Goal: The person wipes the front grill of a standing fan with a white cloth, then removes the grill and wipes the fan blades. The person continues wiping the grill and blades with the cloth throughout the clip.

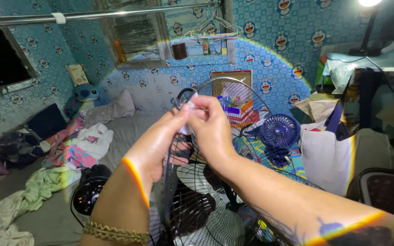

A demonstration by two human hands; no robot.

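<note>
My left hand and my right hand meet in front of me. Both pinch a small white cloth or tissue against the upper rim of a dark wire fan guard. The guard stands upright between my forearms. Behind its wires lies a light fan blade. A black fan motor housing lies on the bed at lower left, below my left wrist with its gold bracelet.
A small blue fan stands to the right behind the guard. White bags sit at right. Crumpled clothes, a blue plush toy and a pillow cover the bed at left. A metal rod crosses overhead.
</note>
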